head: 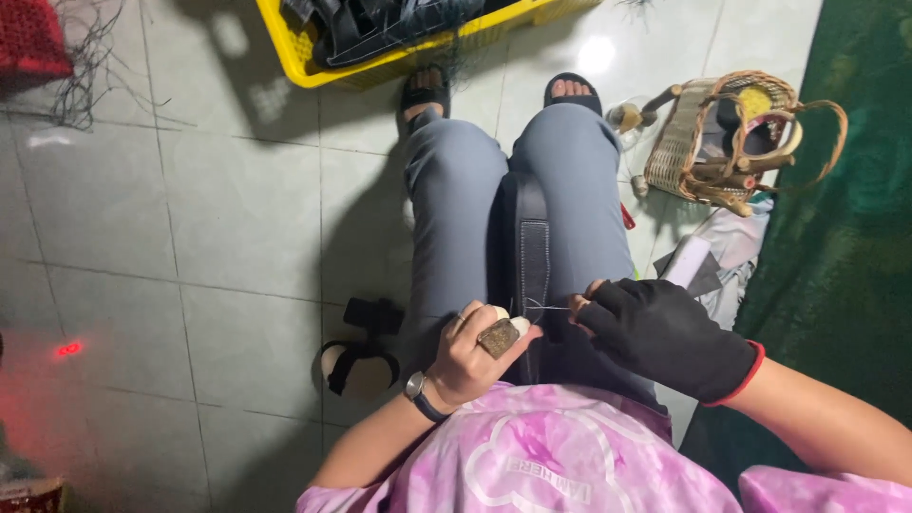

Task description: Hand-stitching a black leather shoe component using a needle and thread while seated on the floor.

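I sit with a dark leather strap (pixel 530 249) lying along my lap, between my two knees, and it runs from my hands toward twelve o'clock. My left hand (pixel 472 353) is bare, with a watch (pixel 419 389) on the wrist and pale guards on the fingertips. It closes on the near part of the strap and presses a small brown block (pixel 499 337) against its edge. My right hand (pixel 655 332) wears a black glove with a red cuff. Its fingers are pinched narrow on a thin thread (pixel 548 307), which goes across from the strap at nine o'clock of this hand. I cannot tell if there is a needle in the pinch.

At two o'clock from my hands a woven basket bag (pixel 731 138) stands on the tiled floor (pixel 209 218). At twelve o'clock, behind my sandals, I see a yellow crate (pixel 285 43) with dark straps inside. A black sandal (pixel 359 366) lies at nine o'clock, just beside my left arm.
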